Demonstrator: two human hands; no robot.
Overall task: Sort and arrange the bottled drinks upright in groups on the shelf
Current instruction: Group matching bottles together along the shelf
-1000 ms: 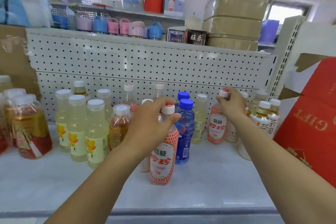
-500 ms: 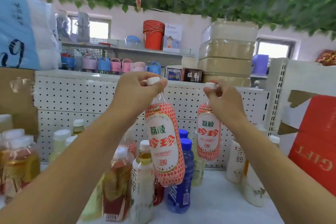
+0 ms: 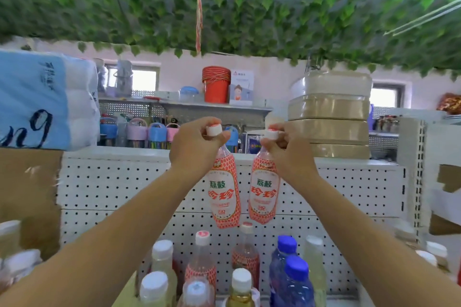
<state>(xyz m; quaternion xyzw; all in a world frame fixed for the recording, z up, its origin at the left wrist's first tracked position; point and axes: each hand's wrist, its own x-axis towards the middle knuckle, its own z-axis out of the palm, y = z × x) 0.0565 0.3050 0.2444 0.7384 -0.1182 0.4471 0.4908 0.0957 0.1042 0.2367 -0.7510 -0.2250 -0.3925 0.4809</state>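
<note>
- Head view: I hold two red-netted lychee bottles in the air, one per hand, hanging side by side in front of the pegboard back panel (image 3: 112, 187) and above the bottles standing on the shelf.
- My left hand (image 3: 197, 142) pinches the left lychee bottle (image 3: 224, 197) at its white cap (image 3: 214, 129). My right hand (image 3: 287, 149) pinches the right lychee bottle (image 3: 264, 194) the same way, and nothing supports either body.
- Risk: a fingertip pinch on a cap is a thin hold for a full bottle, so a quick swing could pull one loose and drop it onto the crowd below.
- Risk: both bottles hang tilted, bottoms leaning toward each other. Set down like that, one could land on an edge and topple.
- Risk: the standing bottles are packed close. Coming down, I could clip the blue-capped bottles (image 3: 291, 279) or knock over the matching netted bottles (image 3: 200, 264) near the back, which is the group I judge these belong with.
- Pose: both arms reach forward and up, the wrists are raised, and the fingers curl down over the caps. The hands are near each other but apart.
</note>
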